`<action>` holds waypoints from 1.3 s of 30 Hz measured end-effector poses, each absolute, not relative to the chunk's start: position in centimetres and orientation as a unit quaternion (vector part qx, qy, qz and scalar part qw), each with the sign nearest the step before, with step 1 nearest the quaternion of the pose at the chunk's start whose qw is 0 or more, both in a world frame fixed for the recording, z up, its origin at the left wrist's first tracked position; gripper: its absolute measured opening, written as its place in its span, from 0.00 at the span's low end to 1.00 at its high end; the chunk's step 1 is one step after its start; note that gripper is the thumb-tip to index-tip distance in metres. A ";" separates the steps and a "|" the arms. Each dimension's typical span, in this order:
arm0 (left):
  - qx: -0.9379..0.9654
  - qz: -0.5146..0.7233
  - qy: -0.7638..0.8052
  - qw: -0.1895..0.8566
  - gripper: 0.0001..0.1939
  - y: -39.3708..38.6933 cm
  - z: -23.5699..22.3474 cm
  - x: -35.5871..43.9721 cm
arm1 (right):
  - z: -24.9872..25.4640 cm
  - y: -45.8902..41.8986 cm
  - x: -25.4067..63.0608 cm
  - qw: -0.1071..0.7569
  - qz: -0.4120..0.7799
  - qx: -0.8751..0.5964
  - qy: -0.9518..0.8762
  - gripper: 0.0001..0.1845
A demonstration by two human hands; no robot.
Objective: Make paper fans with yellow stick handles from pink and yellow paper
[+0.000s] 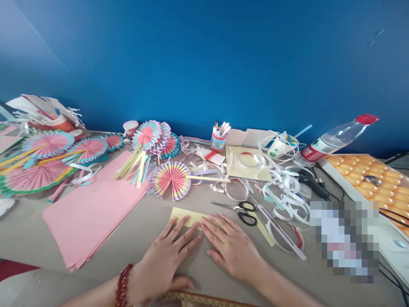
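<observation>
The left hand [162,260] and right hand [234,249] lay with fingers spread, gripping nothing, on yellow paper [191,216] just left of the scissors [237,208]. Flattening or folding seemed in hand; the next move likely called for even pressure and aligned edges.

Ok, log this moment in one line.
left hand: on yellow paper | right hand: on same paper | scissors: lying unheld | pink paper: left side

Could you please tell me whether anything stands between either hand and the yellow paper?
Nothing visible stands in the way: the left hand and the right hand both rest on the yellow paper. The scissors lie just beyond the right hand, not between it and the paper.
</observation>
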State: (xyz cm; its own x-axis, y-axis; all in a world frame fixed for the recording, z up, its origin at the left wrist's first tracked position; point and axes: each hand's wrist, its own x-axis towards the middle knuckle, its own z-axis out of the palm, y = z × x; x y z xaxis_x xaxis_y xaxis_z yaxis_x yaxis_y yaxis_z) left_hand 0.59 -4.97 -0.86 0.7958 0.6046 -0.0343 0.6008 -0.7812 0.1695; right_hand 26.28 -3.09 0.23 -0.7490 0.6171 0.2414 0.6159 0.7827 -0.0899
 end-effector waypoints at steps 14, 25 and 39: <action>0.902 0.045 0.427 -0.038 0.41 -5.2 -0.4 -6.1 | -0.4 -2.8 26.8 0.127 0.026 -0.339 -0.932 0.23; 0.958 0.035 0.270 0.090 0.48 -2.1 0.2 -0.5 | -0.9 -3.2 25.8 0.153 0.027 -0.368 -0.917 0.23; 0.945 0.032 0.320 0.055 0.43 -2.6 0.0 -5.1 | -1.2 -4.7 30.2 0.146 -0.029 -0.425 -0.893 0.16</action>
